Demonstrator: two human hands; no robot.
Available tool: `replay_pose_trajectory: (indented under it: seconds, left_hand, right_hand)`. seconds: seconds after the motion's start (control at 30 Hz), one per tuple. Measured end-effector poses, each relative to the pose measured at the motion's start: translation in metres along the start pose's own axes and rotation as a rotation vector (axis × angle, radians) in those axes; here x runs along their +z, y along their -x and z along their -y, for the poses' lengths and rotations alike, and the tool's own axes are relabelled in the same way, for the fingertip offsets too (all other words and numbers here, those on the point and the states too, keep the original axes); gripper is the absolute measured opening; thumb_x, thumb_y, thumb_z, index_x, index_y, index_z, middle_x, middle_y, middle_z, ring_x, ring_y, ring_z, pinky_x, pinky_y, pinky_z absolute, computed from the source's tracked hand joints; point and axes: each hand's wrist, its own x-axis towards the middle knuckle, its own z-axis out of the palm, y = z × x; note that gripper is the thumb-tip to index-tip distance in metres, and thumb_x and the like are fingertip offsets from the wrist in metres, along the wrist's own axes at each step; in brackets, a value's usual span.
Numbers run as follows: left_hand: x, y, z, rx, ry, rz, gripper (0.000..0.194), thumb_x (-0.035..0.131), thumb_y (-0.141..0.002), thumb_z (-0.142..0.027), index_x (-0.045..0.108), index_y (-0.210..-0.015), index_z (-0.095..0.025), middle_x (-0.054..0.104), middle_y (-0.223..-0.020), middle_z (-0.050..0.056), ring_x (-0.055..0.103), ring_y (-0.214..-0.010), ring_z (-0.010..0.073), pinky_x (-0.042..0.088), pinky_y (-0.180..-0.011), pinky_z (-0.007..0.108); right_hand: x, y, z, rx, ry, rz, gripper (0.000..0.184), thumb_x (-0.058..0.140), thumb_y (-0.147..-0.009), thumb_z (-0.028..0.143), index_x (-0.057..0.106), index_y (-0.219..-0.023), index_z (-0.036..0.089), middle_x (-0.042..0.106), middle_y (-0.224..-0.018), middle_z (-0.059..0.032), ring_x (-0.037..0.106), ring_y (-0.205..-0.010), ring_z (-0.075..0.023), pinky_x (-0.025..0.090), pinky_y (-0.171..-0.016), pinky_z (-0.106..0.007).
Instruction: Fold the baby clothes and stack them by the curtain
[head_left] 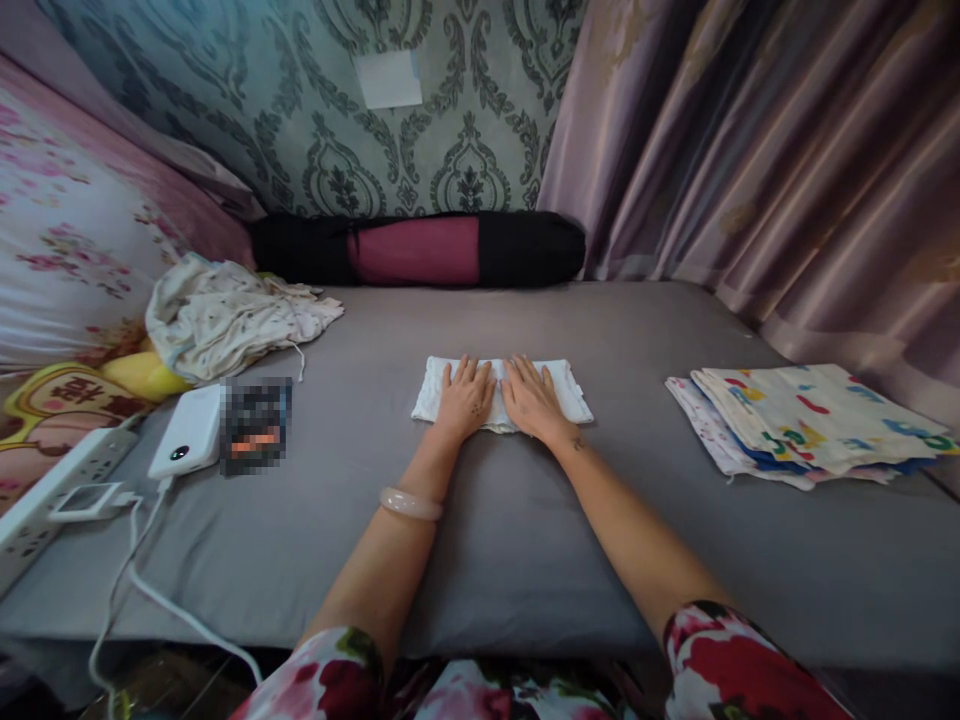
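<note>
Your white folded cloth [498, 420] lies directly under both of your palms on the grey sheet [495, 520], straight out in front of you, so nothing has to be reached for: the contact is already made from above. Its long axis runs crosswise, from your left to your right, while your forearms come in from the near side and slant inward towards its middle. Your left hand [466, 395] covers the part just left of centre and your right hand [531, 400] the part just right of it, their inner edges close beside each other, with only a narrow strip of fabric showing between them. Neither hand looks clearly nearer to the cloth than the other; each rests on its own half. Both are open and palm down, fingers somewhat spread and pointing away from you, the fingertips at about the far edge. You have no visible pinch on the fabric with either hand; how hard you are pressing, I cannot tell. A short end of the cloth sticks out beyond each hand, and its near edge shows between your wrists. The stack of printed cloths [817, 410] sits well apart to your right, and the crumpled cloth [232, 310] lies farther off to your left.
</note>
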Motion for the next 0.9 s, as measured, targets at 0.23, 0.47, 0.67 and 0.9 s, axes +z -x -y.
replay_pose_trajectory:
  seconds: [0.23,0.47,0.67,0.9]
  left_hand:
    - [-0.001,0.001,-0.004,0.014,0.043,0.12,0.048,0.022,-0.099,-0.033,0.04,-0.142,-0.02,0.041,-0.15,0.008,0.029,-0.142,0.0225,0.021,-0.116,0.049]
    - [-0.001,0.001,-0.002,0.009,0.071,0.134,0.047,0.024,-0.099,-0.033,0.041,-0.141,-0.021,0.041,-0.149,0.007,0.03,-0.141,0.022,0.024,-0.116,0.046]
    - [-0.003,0.006,0.008,0.009,0.084,0.073,0.045,0.03,-0.099,-0.037,0.046,-0.137,-0.02,0.046,-0.145,0.01,0.034,-0.138,0.0242,0.023,-0.115,0.047]
    - [-0.016,0.02,0.037,-0.202,0.077,-0.033,0.036,0.042,-0.094,-0.03,0.051,-0.128,-0.022,0.05,-0.141,0.01,0.035,-0.137,0.0278,0.026,-0.112,0.051]
  right_hand:
    - [0.007,-0.002,-0.002,-0.049,-0.045,0.046,0.053,0.022,-0.098,0.03,0.035,-0.146,0.012,0.033,-0.153,-0.0102,0.024,-0.142,-0.0227,0.015,-0.116,-0.046]
    - [0.013,-0.002,-0.004,-0.057,-0.023,0.025,0.052,0.022,-0.099,0.031,0.037,-0.145,0.012,0.036,-0.152,-0.0105,0.026,-0.141,-0.0234,0.015,-0.115,-0.046]
    - [0.008,-0.006,-0.004,-0.045,-0.032,0.083,0.051,0.024,-0.098,0.029,0.036,-0.145,0.011,0.035,-0.152,-0.0121,0.027,-0.14,-0.0254,0.018,-0.114,-0.05]
    - [-0.005,-0.02,0.016,-0.011,-0.048,0.139,0.05,0.028,-0.097,0.026,0.036,-0.144,0.013,0.032,-0.153,-0.013,0.025,-0.142,-0.0262,0.017,-0.114,-0.052]
